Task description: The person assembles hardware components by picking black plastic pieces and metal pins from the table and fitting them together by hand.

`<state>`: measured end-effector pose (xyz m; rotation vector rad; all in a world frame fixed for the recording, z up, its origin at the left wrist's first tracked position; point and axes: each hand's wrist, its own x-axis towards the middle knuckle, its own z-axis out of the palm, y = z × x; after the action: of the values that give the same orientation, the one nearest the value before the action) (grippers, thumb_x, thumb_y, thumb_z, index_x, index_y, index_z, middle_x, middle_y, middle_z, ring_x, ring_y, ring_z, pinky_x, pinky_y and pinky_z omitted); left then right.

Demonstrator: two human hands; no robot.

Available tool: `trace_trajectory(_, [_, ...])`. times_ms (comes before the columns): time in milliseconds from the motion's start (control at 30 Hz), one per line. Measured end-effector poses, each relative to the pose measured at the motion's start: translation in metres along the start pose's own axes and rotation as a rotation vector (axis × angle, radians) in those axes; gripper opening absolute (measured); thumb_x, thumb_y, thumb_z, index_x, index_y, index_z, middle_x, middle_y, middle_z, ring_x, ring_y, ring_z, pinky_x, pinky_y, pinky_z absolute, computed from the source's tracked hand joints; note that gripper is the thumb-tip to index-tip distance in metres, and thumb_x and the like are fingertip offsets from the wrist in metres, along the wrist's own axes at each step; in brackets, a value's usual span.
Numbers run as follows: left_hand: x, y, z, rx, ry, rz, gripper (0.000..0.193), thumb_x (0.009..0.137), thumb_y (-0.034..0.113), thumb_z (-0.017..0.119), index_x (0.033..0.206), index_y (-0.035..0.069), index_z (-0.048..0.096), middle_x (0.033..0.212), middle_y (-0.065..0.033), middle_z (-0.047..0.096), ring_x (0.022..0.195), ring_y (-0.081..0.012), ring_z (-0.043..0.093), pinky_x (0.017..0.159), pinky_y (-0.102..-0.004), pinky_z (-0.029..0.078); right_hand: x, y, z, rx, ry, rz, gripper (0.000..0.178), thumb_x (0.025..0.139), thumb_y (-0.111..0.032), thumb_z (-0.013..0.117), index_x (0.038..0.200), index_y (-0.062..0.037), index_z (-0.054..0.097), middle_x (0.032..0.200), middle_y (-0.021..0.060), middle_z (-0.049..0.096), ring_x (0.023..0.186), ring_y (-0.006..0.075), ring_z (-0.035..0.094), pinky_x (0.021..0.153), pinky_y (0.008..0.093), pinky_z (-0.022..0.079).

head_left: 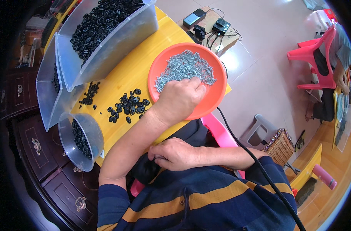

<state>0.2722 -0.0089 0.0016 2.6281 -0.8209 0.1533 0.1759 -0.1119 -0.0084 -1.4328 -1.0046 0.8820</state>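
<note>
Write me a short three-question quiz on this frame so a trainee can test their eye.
1. Multiple choice: which hand is at the orange bowl with the silvery screws? a) left only; b) right only; c) both.
2. True or false: the loose cluster of black oval pieces lies inside that bowl.
3. Short answer: what does the round clear tub hold?

Key:
1. a: the left hand is there; the right hand is apart from the bowl.
2. False: they lie on the yellow tabletop.
3. Small black pieces.
</note>
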Motion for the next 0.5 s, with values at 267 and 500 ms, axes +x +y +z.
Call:
trace_trajectory(267, [0.002, -0.006, -0.008, 0.042, -0.091, 0.028, 0.011, 0.078, 0.007, 0.064, 0.081, 0.006, 0.053, 0.078, -0.0094, 0.059, 0.067, -0.0269, 0.066, 0.057, -0.0397, 0.055, 0.002, 0.0, 0.002, -0.018, 0.017, -0.026, 0.016, 0.083, -0.007, 0.061, 0.099, -0.0067, 0.063, 0.079, 0.013, 0.065, 0.077, 0.0334, 0.067, 0.069, 0.0438, 0.053])
trace_trajectory(500, [-0.026, -0.009, -0.049, -0.196, 0.086, -0.171, 0.01, 0.081, 0.005, 0.059, 0.088, 0.004, 0.053, 0.08, -0.0117, 0.059, 0.074, -0.0318, 0.066, 0.063, -0.0439, 0.053, 0.003, -0.003, -0.003, 0.067, -0.019, 0.044, 0.019, 0.084, -0.004, 0.063, 0.102, -0.0055, 0.064, 0.075, 0.0112, 0.063, 0.069, 0.0279, 0.065, 0.065, 0.0371, 0.052])
